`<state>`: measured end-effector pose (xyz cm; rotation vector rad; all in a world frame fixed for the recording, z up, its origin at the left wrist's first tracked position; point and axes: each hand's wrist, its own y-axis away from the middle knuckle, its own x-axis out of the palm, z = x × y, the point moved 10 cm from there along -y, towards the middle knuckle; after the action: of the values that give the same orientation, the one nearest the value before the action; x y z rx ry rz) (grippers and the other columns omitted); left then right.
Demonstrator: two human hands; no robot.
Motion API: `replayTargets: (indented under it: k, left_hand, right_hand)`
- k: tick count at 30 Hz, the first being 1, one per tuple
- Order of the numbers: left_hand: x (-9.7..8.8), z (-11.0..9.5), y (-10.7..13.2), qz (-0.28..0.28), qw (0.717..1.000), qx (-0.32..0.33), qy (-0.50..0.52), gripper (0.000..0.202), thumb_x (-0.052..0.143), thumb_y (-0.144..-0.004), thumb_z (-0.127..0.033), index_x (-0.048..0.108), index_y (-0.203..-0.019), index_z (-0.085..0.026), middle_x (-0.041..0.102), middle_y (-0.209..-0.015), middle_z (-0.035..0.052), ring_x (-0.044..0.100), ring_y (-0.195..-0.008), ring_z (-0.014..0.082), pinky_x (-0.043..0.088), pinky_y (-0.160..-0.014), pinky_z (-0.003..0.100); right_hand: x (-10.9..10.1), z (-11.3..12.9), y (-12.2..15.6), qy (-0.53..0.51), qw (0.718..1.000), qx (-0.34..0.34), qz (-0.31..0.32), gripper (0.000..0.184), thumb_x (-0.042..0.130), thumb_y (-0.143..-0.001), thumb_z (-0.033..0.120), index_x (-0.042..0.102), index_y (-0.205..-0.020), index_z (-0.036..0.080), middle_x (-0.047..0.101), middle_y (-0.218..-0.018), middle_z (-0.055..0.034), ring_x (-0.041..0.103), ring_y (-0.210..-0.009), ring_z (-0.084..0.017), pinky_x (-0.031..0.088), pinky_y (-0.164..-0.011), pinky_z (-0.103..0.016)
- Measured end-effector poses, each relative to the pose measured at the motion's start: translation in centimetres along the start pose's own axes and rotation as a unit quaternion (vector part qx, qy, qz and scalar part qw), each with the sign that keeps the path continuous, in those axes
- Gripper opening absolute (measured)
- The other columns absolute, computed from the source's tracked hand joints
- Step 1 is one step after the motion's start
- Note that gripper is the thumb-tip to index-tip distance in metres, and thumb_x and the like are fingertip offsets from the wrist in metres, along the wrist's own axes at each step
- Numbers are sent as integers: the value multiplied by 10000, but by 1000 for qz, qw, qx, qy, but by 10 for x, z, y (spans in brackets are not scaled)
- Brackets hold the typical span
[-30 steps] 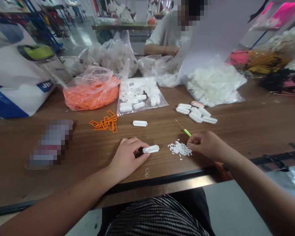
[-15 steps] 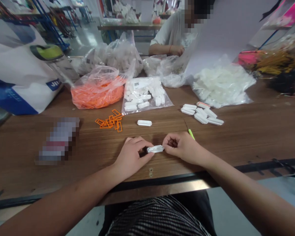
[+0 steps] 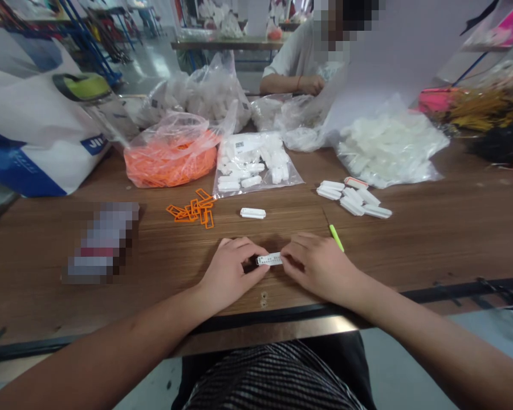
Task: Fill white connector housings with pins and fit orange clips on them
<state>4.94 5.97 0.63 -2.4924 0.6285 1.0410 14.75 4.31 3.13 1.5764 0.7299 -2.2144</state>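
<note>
Between my hands, just above the wooden table, is a white connector housing (image 3: 272,259) with rows of small holes. My left hand (image 3: 233,269) pinches its left end between thumb and fingers. The fingertips of my right hand (image 3: 314,263) close over its right end and cover that part. Beyond my hands another white connector housing (image 3: 252,213) lies alone. Left of it is a loose heap of orange rectangular gaskets (image 3: 193,209). A thin tool with a green handle (image 3: 336,237) lies just past my right hand.
Several white housings (image 3: 354,197), one with an orange rim, lie at the right. Behind stand a bag of orange gaskets (image 3: 171,156), a bag of white housings (image 3: 256,162) and a bag of whitish parts (image 3: 389,145). A bottle (image 3: 98,105) is at the left; a person (image 3: 301,62) sits opposite.
My right hand has shifted slightly left over the housing's right end, and its fingers now cover more of it. The left hand keeps its pinch.
</note>
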Motion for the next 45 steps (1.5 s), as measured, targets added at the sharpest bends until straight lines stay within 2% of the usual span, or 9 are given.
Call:
replayTargets:
  k: [4, 7, 10, 13, 20, 25, 32, 40, 45]
  left_hand:
    - [1, 0, 0, -2, 1000, 1, -1, 78, 663, -823, -244, 683, -898, -250, 683, -830, -27, 599, -763, 158, 349, -762, 340]
    - [0, 0, 0, -4, 1000, 5, -2, 74, 661, -827, -242, 682, -897, -253, 680, -822, -31, 598, -755, 154, 353, -763, 341]
    - [0, 1, 1, -6, 1000, 4, -4, 87, 662, -824, -248, 681, -908, -257, 683, -833, -28, 600, -764, 158, 361, -770, 346]
    - [0, 3, 1, -7, 1000, 2, -7, 107, 670, -814, -260, 679, -920, -254, 691, -857, -19, 601, -765, 162, 367, -774, 352]
    - [0, 4, 0, -4, 1000, 5, -9, 101, 673, -815, -258, 677, -917, -257, 684, -836, -28, 595, -752, 158, 360, -777, 350]
    - [0, 4, 0, 0, 1000, -1, -9, 104, 664, -818, -266, 678, -921, -256, 685, -844, -18, 594, -758, 164, 364, -782, 350]
    - [-1, 2, 1, -4, 1000, 5, -7, 100, 673, -813, -246, 677, -913, -247, 683, -830, -21, 592, -739, 158, 359, -771, 349]
    - [0, 3, 0, -3, 1000, 6, -9, 102, 676, -814, -250, 678, -915, -253, 683, -831, -26, 593, -747, 158, 356, -777, 349]
    - [0, 4, 1, -4, 1000, 7, -10, 108, 683, -808, -242, 677, -915, -252, 678, -822, -30, 581, -718, 150, 355, -767, 343]
  right_hand:
    - [3, 21, 15, 100, 992, -78, -25, 296, 434, -919, 186, 691, -781, 141, 638, -654, -65, 548, -628, -173, 342, -525, -294]
    - [0, 15, 17, 60, 996, -53, -26, 301, 436, -923, 209, 715, -833, 143, 663, -658, -64, 575, -626, -176, 390, -541, -296]
    - [-14, -16, 16, -78, 995, 44, -39, 289, 458, -916, 251, 727, -837, 181, 709, -723, -50, 618, -658, -162, 459, -616, -288]
    - [-29, -65, 23, -163, 969, 172, -68, 230, 518, -883, 280, 731, -868, 197, 744, -842, -39, 659, -728, -159, 485, -673, -275]
    - [-6, -120, 38, -107, 952, 271, 94, 196, 571, -786, 298, 730, -717, 207, 717, -682, -14, 619, -593, -152, 420, -544, -258]
    - [3, -121, 43, -129, 943, 280, 127, 195, 573, -781, 308, 735, -730, 211, 712, -651, -19, 623, -594, -162, 423, -536, -254]
    - [0, -111, 37, -32, 960, 245, 135, 169, 568, -772, 275, 719, -710, 231, 709, -695, -9, 605, -607, -155, 384, -549, -259]
    - [0, -89, 26, 26, 987, 65, 143, 252, 470, -853, 237, 711, -782, 214, 710, -841, -40, 631, -723, -178, 382, -616, -284]
    - [-10, -107, 31, -14, 976, 181, 117, 234, 513, -833, 296, 738, -796, 242, 740, -808, -17, 642, -693, -172, 408, -616, -283]
